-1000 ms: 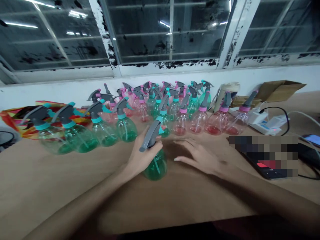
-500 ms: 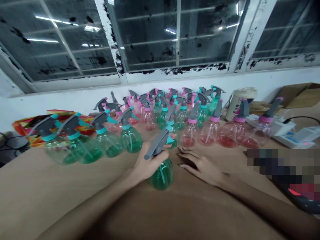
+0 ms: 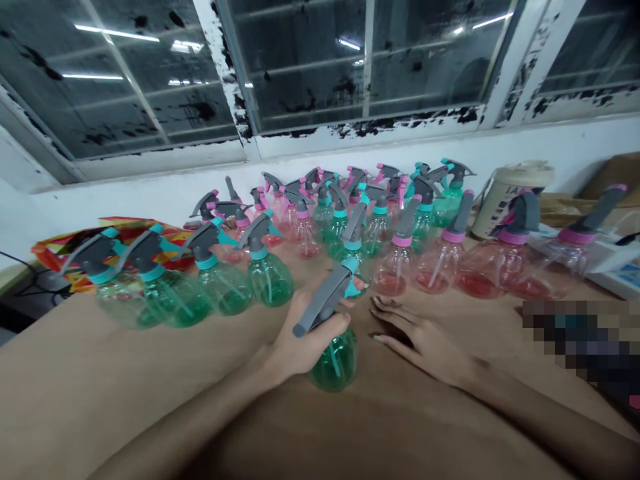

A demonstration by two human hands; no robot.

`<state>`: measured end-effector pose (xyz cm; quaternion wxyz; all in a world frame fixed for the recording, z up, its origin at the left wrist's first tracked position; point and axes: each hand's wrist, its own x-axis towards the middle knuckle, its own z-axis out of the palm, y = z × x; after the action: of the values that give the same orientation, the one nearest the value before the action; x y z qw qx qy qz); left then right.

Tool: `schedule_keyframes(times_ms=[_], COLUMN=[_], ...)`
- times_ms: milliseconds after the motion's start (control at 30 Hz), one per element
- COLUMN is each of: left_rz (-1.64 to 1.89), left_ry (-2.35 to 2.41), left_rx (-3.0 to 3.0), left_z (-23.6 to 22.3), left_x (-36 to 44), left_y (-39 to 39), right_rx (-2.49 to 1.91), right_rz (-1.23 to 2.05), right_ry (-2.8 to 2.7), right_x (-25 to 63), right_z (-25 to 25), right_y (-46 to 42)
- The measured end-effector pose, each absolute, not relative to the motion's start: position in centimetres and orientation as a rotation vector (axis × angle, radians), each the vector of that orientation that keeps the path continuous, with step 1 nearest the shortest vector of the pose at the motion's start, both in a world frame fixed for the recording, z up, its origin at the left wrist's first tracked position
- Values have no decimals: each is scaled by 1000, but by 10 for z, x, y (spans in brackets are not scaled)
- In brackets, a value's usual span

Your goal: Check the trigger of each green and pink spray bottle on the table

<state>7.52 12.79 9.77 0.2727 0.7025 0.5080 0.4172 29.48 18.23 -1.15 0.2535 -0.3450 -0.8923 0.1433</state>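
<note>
My left hand (image 3: 303,337) is wrapped round the neck of a green spray bottle (image 3: 334,360) with a grey trigger head and teal collar, standing upright on the brown table (image 3: 100,387). My right hand (image 3: 423,337) lies flat on the table just right of that bottle, fingers stretched out and pointing left, holding nothing. Behind both hands stand several green spray bottles (image 3: 267,277) in a row at the left and several pink ones (image 3: 435,267) at the right.
More spray bottles crowd the back by the white wall under the window. A colourful bag (image 3: 75,247) lies at the far left, a cream cylindrical container (image 3: 505,197) and a white power strip (image 3: 620,263) at the right. A blurred dark patch (image 3: 583,340) sits at right.
The view has shifted a little, so the hands and bottle sit lower and further right in the frame. My left hand keeps its grip; my right hand stays flat beside the bottle.
</note>
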Motion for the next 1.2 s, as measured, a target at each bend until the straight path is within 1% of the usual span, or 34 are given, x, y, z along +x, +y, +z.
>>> schedule_keyframes(times_ms=[300,500,733,1000,1200], left_rz=[1048,1073,1123,1183,1162], left_ry=[1436,1450,1492,1336,1386], left_rx=[1985,2008,1969,1927,1867], left_z=[98,104,98,94,94], left_x=[73,76,78,79,80], left_y=[125,125,126,127,128], right_rx=[-975,-976,-964,-978,-974], right_rz=[378,391,400,383,389], right_ry=[-2452,-2440,-2418,-2451,-2452], right_x=[295,295,296,297,297], right_z=[-14,-14,-12,-15,-14], right_y=[183,183,181,183,183])
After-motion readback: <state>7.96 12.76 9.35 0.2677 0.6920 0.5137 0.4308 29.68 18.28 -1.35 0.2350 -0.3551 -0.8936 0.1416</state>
